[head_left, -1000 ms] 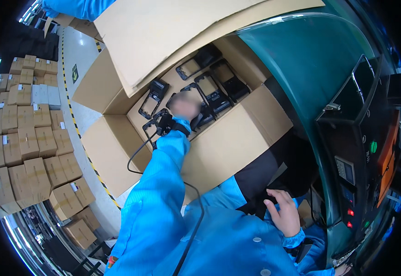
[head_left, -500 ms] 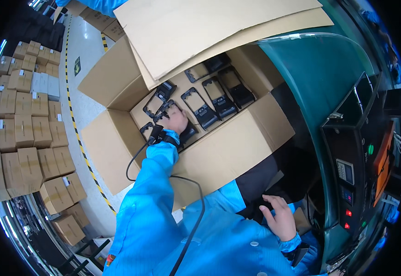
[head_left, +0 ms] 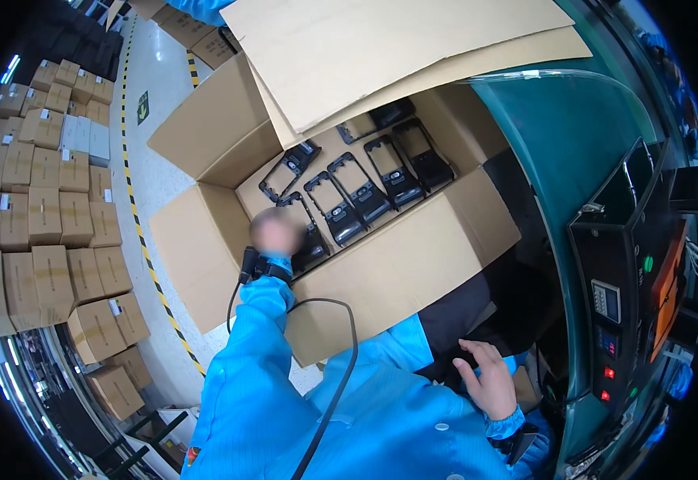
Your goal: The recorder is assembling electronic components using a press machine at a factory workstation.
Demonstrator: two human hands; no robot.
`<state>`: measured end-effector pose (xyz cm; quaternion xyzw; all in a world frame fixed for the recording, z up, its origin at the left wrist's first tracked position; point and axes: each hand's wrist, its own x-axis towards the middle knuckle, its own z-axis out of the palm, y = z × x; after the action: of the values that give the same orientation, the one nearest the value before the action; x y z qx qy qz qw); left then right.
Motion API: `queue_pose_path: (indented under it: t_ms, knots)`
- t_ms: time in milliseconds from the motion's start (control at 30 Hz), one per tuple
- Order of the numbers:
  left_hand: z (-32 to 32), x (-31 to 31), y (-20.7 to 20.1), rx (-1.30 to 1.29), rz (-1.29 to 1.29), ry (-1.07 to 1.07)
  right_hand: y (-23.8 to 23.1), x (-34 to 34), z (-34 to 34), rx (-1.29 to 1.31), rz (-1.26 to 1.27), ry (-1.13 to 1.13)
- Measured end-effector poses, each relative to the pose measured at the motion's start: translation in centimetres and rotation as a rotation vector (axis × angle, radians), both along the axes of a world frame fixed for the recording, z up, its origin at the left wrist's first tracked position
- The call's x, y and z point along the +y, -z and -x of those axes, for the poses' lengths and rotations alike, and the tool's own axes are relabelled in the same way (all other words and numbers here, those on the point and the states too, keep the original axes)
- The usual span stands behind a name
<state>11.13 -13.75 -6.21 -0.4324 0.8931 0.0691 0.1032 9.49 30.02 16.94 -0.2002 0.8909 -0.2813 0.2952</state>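
An open cardboard box (head_left: 397,254) holds several black plastic device housings, each with a rectangular window. Four or so would stand in a slanted row; one of the row is the housing (head_left: 338,212) nearest my left hand. My left hand (head_left: 275,234) reaches into the near left corner of the box, beside another black housing (head_left: 310,245). Blur covers its fingers, so any grip is hidden. A separate housing (head_left: 290,171) lies tilted farther back. My right hand (head_left: 489,379) hovers near my lap, fingers spread and holding nothing.
Loose cardboard sheets (head_left: 397,56) cover the box's far side. A green-topped table (head_left: 541,120) carries a black control unit (head_left: 605,280) on the right. Stacked cartons (head_left: 45,212) stand left, past a striped floor line. A cable (head_left: 352,328) runs along my left arm.
My left hand has drawn back toward the box's near left corner. A housing now sits at the row's left end, where the hand was. The view has shifted slightly; my right hand stays put.
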Motion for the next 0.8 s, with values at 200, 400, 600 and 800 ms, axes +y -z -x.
queue_pose_path:
  t_ms: [200, 400, 600, 800]
  knots:
    - [-1.0, -0.5, 3.3, -0.173, -0.159, -0.116, 0.1, 0.2, -0.2, 0.007, -0.015, 0.001]
    - [-2.7, -2.7, 8.2, -0.113, -0.138, 0.006, 0.0, 0.5, -0.4, 0.007, -0.033, 0.023]
    - [-6.8, -6.6, 12.1, 0.171, -0.113, 0.198, 0.1, 0.4, -0.4, -0.001, -0.031, 0.006]
    - [-3.5, -1.0, -6.3, 0.658, -0.370, -0.091, 0.5, 0.3, -0.1, 0.011, -0.016, -0.013]
